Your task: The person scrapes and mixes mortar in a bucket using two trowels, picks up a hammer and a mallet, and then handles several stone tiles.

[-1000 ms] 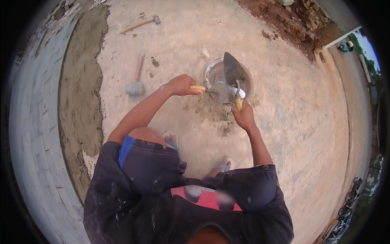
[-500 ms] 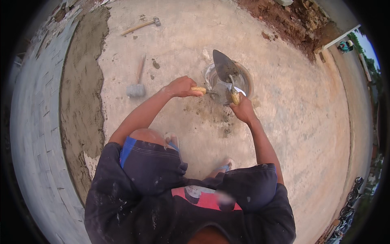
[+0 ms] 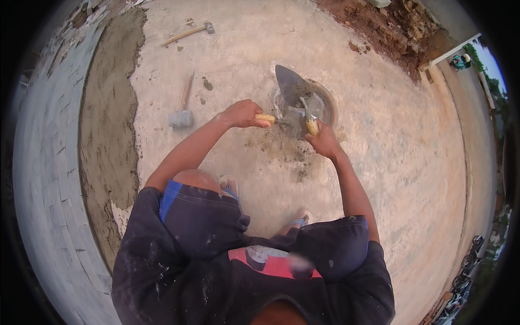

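Note:
My right hand (image 3: pixel 325 140) is closed round the wooden handle of a large pointed trowel (image 3: pixel 291 84). Its grey blade tilts up over a round basin (image 3: pixel 329 103) that stands on the concrete floor. In my left hand (image 3: pixel 242 114) is the pale wooden handle of a second trowel (image 3: pixel 265 118). That trowel's blade reaches toward the basin's near left side, where the first trowel and the basin make its outline hard to follow. Wet grey smears surround the basin, and much of its inside is hidden by the blades.
A mallet (image 3: pixel 181 119) with a thick grey head lies left of my left hand; a hammer (image 3: pixel 208 28) lies farther off. Along the left runs a strip of wet mortar (image 3: pixel 111 108) beside grey paving blocks (image 3: pixel 57 184). Reddish rubble (image 3: pixel 390 32) lies at the far right.
The large trowel in my right hand has shifted slightly left over the basin. My left hand and its trowel have barely moved.

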